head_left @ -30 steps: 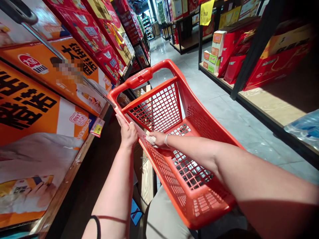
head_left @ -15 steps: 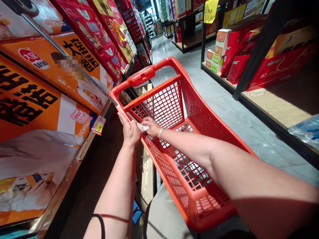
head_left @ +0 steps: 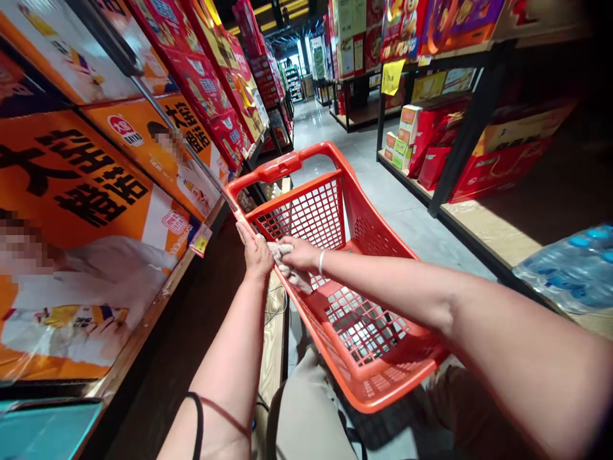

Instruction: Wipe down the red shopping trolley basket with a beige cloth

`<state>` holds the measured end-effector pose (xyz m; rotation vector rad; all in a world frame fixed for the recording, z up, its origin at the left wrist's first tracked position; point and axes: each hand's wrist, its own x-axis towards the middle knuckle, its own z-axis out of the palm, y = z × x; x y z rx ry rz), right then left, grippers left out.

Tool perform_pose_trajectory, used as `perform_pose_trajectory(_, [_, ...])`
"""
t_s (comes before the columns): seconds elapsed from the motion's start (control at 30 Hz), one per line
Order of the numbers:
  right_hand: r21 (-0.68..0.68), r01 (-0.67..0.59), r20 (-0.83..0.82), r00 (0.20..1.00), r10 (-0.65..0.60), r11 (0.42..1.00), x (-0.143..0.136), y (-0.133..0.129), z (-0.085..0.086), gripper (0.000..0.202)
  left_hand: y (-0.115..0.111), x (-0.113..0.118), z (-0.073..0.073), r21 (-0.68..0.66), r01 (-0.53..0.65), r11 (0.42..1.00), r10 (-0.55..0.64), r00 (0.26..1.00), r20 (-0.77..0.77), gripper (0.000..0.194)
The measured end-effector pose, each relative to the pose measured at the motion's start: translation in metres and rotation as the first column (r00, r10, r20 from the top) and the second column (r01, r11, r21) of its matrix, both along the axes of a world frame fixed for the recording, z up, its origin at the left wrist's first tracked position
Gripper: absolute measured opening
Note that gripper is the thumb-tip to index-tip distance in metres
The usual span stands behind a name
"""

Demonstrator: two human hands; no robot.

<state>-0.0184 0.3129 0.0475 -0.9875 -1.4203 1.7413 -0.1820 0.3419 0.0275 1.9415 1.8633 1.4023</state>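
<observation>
A red plastic shopping basket with grid walls stands tilted in front of me, its handle at the far end. My left hand rests on the basket's left rim, fingers wrapped over it. Inside that same rim, my right hand is closed on a crumpled whitish cloth, which touches the left wall and hangs a little into the basket. A white band circles the right wrist. Nothing lies on the basket's grid floor.
Orange boxes fill the shelf close on the left, with a price tag at its edge. A dark-framed shelf on the right holds red gift bags and bottled water. A tiled aisle runs ahead.
My view has tilted up, so more of the aisle and right shelf shows. The cloth now hangs further out below my right hand. My left hand remains on the rim.
</observation>
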Motion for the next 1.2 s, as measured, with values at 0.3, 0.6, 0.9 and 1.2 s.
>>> perform_pose_trajectory(0.3, [0.102,-0.426,0.627,0.729,0.275,0.899,0.095,-0.131,0.018,0.017,0.003,0.008,0.016,-0.077,-0.091,0.993,0.102,0.983,0.153,0.087])
perform_pose_trajectory(0.6, [0.431,-0.509,0.848,0.511,-0.142,0.745,0.133,-0.184,0.027,0.037,-0.029,0.054,0.026,-0.122,-0.189,0.974,0.206,0.967,0.147,0.093])
perform_pose_trajectory(0.9, [0.399,-0.471,0.867,0.472,-0.157,0.787,0.262,-0.180,0.037,0.027,-0.093,0.081,0.050,-0.017,-0.307,0.952,0.307,0.948,0.082,0.139])
perform_pose_trajectory(1.2, [0.565,-0.376,0.821,0.165,-0.547,0.735,0.361,-0.158,0.039,0.020,-0.108,0.060,0.089,0.137,0.154,0.979,-0.111,0.952,-0.285,0.048])
